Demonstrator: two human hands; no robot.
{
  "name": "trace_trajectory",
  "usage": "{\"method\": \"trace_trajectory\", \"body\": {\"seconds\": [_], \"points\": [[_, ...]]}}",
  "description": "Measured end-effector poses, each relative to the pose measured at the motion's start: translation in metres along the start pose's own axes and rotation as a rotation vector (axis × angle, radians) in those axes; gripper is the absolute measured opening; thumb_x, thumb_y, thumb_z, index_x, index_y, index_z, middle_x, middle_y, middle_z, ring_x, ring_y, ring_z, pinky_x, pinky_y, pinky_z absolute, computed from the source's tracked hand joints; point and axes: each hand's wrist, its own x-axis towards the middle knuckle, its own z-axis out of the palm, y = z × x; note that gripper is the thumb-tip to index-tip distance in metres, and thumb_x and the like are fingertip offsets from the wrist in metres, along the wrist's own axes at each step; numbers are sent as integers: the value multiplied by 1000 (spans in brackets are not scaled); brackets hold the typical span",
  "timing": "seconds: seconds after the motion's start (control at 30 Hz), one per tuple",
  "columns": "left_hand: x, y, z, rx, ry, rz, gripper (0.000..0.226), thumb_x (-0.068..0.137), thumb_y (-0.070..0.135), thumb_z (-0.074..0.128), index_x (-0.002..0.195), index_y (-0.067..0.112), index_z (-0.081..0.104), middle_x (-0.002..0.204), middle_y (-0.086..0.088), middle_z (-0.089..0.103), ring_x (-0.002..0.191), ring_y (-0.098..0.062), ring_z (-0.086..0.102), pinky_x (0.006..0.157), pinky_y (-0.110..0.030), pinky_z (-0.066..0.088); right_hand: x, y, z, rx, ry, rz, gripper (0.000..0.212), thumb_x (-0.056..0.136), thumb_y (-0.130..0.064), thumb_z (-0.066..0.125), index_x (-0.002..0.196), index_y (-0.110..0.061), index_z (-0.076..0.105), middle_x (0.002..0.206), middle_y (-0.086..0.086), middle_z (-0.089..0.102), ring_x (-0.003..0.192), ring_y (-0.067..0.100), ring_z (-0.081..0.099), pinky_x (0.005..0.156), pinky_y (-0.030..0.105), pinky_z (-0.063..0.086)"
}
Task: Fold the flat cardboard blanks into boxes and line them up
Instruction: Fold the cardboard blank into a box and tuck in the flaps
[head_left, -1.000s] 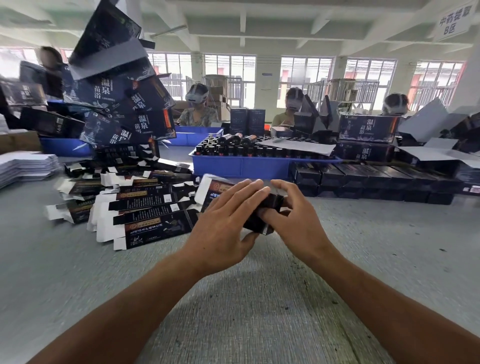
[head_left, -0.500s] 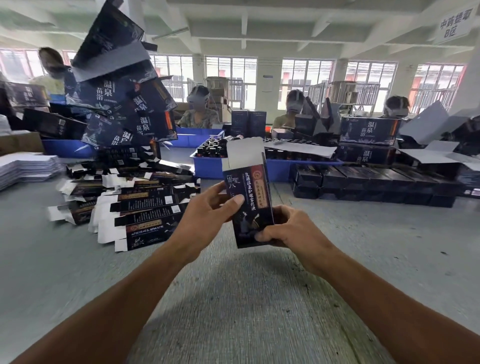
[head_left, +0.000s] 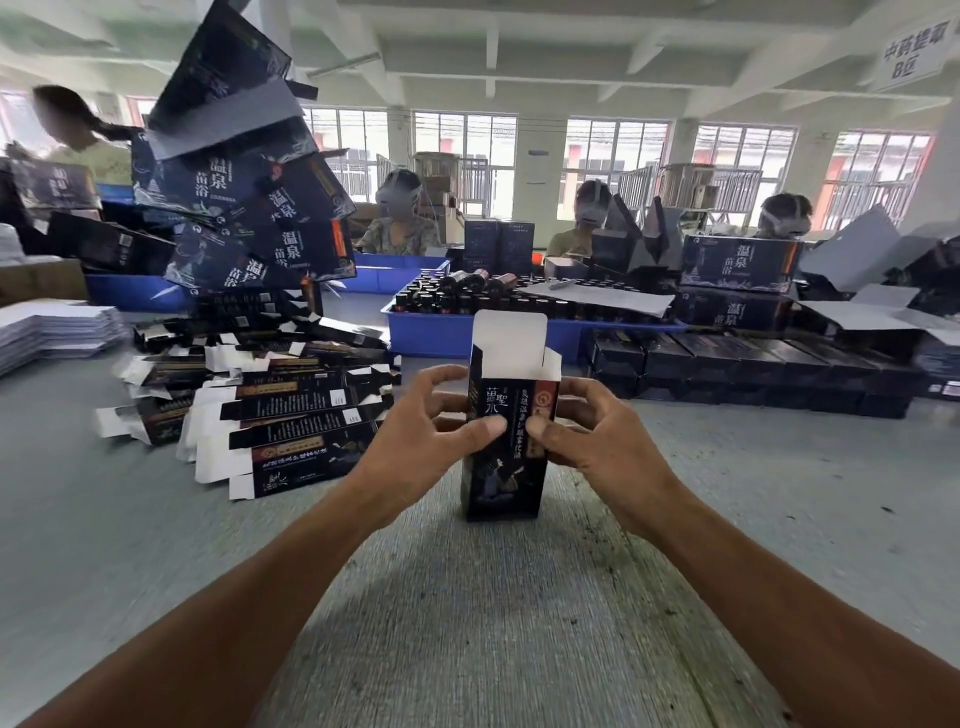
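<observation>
A small black box (head_left: 506, 467) with gold and white print stands upright on the grey table (head_left: 467, 623), squared into shape, its white top flap (head_left: 510, 340) raised. My left hand (head_left: 426, 431) grips its left side, thumb on the front face. My right hand (head_left: 597, 436) grips the right side the same way. A heap of flat black-and-white blanks (head_left: 280, 421) lies to the left. A row of folded black boxes (head_left: 753, 369) stands at the back right.
A blue crate (head_left: 415, 332) of dark bottles sits behind the box. Large dark cartons (head_left: 239, 187) tower at the back left. White sheets (head_left: 52, 327) are stacked at the far left. Several people sit across the table.
The box went from lying low between my hands, to tilted and flat, to standing upright and opened out. Both hands now hold its sides.
</observation>
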Motion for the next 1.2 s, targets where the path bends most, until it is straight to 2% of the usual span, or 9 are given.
{"method": "trace_trajectory", "body": {"seconds": [0.13, 0.33, 0.53, 0.67, 0.73, 0.83, 0.97, 1.07, 1.2], "points": [[-1, 6, -1, -50, 45, 102, 46, 83, 36, 77, 121, 46, 55, 115, 15, 72, 104, -8, 70, 78, -16, 56, 0, 0, 1, -58, -1, -48, 39, 88, -26, 77, 117, -41, 56, 111, -15, 74, 102, 5, 70, 83, 26, 56], [-5, 8, 2, 72, 16, 191, 39, 84, 43, 69, 122, 46, 63, 117, 22, 66, 106, -6, 68, 81, -16, 54, -6, -5, 4, -172, -25, -174, 64, 93, -24, 71, 119, -75, 42, 122, -20, 64, 112, 0, 64, 79, 13, 55], [-4, 8, 3, 38, 14, 188, 26, 91, 24, 69, 115, 34, 68, 109, 19, 70, 96, -8, 71, 76, -15, 53, -6, -8, 1, -279, -72, -183, 49, 96, -41, 63, 134, -66, 43, 125, -28, 55, 106, -9, 62, 78, 11, 54], [-4, 10, 4, 68, 54, 183, 24, 88, 42, 61, 108, 33, 71, 104, 12, 71, 95, -18, 67, 80, -34, 60, -5, -11, -3, -230, -80, -181, 38, 91, -59, 50, 128, -60, 56, 120, -28, 63, 110, -8, 60, 84, 18, 53], [-4, 10, 5, 71, 63, 200, 23, 89, 43, 59, 104, 33, 72, 109, 9, 70, 97, -22, 66, 85, -36, 60, -5, -12, -2, -181, -80, -182, 39, 92, -56, 48, 129, -51, 61, 128, -24, 62, 115, -5, 59, 88, 23, 53], [-3, 9, 7, 62, 70, 240, 19, 88, 39, 61, 101, 33, 73, 132, 10, 61, 113, -10, 65, 95, -32, 55, -4, -13, 0, -174, -13, -252, 30, 101, -32, 54, 128, -31, 67, 137, -25, 55, 127, -8, 50, 102, 21, 49], [-2, 9, 5, 96, 92, 275, 18, 88, 38, 62, 101, 31, 72, 125, 13, 66, 112, -11, 66, 97, -41, 56, -2, -13, -1, -64, 28, -274, 21, 98, -2, 59, 107, -18, 70, 129, -19, 64, 117, -5, 61, 86, 11, 51], [-2, 9, 6, 108, 109, 280, 16, 88, 37, 62, 99, 30, 71, 123, 10, 68, 112, -12, 66, 95, -43, 57, 0, -12, -5, -50, 41, -273, 17, 98, -5, 61, 108, -18, 60, 126, -13, 69, 111, 2, 67, 83, 14, 53], [-1, 7, 7, 87, 112, 282, 12, 94, 21, 65, 99, 29, 72, 121, 10, 68, 111, -12, 67, 92, -35, 57, -2, -15, -3, -66, 65, -292, 22, 98, -22, 63, 119, -29, 65, 122, -14, 69, 110, -1, 65, 82, 11, 51]]}}
